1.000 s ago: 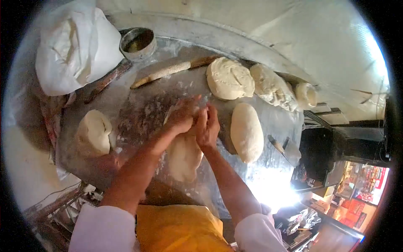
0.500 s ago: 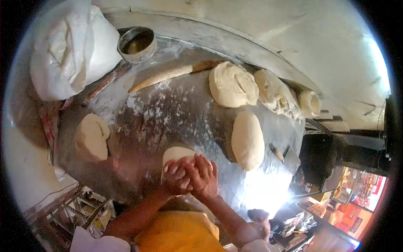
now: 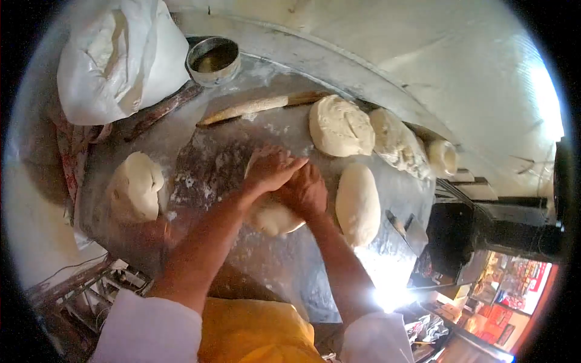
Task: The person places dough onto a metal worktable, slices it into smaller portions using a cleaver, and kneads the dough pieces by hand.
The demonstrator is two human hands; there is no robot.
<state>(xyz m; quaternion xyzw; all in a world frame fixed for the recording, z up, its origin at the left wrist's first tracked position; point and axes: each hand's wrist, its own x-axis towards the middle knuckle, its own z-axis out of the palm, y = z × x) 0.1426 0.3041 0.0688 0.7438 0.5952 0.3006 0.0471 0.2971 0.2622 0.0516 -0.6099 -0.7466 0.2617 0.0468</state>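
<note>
The left sleeve [image 3: 151,327] and right sleeve [image 3: 375,339] are white, faintly lilac and loose, stopping short of bare forearms [image 3: 212,254]. Between them, at the near edge, spreads mustard-yellow cloth [image 3: 260,333] (apron or shirt front, hard to tell).

No legible text, red panels [image 3: 493,320], possibly signs, too blurred
</note>
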